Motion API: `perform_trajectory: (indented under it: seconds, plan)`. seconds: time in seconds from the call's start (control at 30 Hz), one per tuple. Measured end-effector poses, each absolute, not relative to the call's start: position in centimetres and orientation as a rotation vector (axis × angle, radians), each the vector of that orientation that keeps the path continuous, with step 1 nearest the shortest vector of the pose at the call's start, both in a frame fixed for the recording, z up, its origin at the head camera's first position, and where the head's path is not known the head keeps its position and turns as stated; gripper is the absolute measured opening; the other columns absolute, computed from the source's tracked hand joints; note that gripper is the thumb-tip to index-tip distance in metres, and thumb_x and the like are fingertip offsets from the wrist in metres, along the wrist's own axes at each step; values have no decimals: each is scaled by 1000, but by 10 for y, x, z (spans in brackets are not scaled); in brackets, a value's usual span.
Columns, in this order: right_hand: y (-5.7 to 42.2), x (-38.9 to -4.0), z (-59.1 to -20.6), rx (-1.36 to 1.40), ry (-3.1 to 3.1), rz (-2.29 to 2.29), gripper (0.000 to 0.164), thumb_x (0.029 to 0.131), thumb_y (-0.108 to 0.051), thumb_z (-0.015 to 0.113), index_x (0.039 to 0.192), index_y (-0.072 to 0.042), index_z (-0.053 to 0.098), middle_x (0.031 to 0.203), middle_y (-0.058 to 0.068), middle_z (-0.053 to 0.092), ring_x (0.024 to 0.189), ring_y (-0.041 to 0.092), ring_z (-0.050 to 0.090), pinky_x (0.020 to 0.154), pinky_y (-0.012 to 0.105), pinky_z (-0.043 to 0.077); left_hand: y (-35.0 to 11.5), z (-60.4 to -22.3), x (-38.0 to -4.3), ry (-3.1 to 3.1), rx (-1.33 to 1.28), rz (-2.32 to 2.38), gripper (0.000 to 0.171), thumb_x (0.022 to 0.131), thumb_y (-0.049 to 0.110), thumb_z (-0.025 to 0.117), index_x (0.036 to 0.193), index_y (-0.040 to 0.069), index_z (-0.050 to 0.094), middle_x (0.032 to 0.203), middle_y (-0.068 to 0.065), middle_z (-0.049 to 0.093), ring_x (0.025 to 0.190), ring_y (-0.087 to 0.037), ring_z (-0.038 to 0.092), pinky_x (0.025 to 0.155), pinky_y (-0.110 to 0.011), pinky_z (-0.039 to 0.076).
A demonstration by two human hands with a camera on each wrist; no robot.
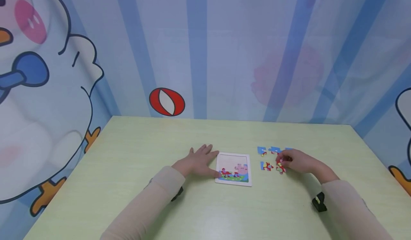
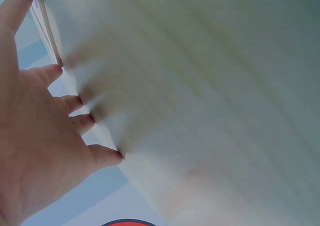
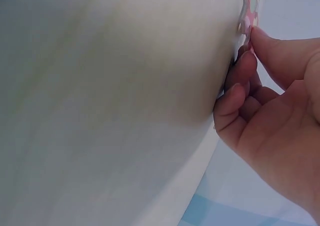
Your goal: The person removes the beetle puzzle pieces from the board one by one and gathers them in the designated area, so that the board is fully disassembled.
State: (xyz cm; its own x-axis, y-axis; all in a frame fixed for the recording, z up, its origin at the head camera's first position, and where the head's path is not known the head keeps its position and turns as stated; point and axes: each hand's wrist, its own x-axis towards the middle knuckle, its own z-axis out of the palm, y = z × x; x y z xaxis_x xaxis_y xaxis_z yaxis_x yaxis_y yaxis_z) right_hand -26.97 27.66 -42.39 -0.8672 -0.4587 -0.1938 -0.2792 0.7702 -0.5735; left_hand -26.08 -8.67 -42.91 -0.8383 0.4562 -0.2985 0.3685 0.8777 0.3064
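Observation:
A square puzzle board [image 1: 233,185] with a white frame lies on the table, its lower part filled with a picture of a pink pig on grass. My left hand [image 1: 199,161] is spread at the board's left side, thumb and index finger at its edge; in the left wrist view the fingers [image 2: 107,156] are straight, tips down on the table. To the right, my right hand [image 1: 298,161] pinches a red and yellow jigsaw piece [image 1: 280,166] between thumb and fingers. The right wrist view shows the piece [image 3: 250,11] tilted at the thumb tip, the other fingers curled.
Loose jigsaw pieces lie right of the board: a blue one [image 1: 261,150], another [image 1: 274,149] beside it, and a red and blue one [image 1: 266,166] in front. A printed curtain [image 1: 224,54] hangs behind the table's back edge.

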Motion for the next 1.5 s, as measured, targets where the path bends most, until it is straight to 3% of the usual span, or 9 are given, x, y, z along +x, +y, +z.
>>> perform_trajectory:
  seconds: [0.73,0.93,1.5]
  plan:
    - [271,-267,-416,-605,2680,-824,18,95,-6,56,111,1,61,91,5,56,81,18,49,69,33,44,-87,-430,-260,2682,614,355,88,83,62,62,154,22,27,162,-6,11,149,-27,4,115,-62,4]
    - [260,-267,-401,-623,2650,-904,25,96,-8,56,118,3,58,94,6,57,81,19,52,68,31,47,-87,-430,-260,2681,617,352,88,83,62,62,154,22,27,162,-6,11,150,-27,4,115,-62,4]
    - [211,-267,-391,-837,2591,-933,30,93,-12,63,119,3,57,97,4,58,87,18,58,74,32,49,-86,-428,-260,2681,613,339,88,84,61,62,154,22,26,162,-6,11,150,-27,4,115,-61,4]
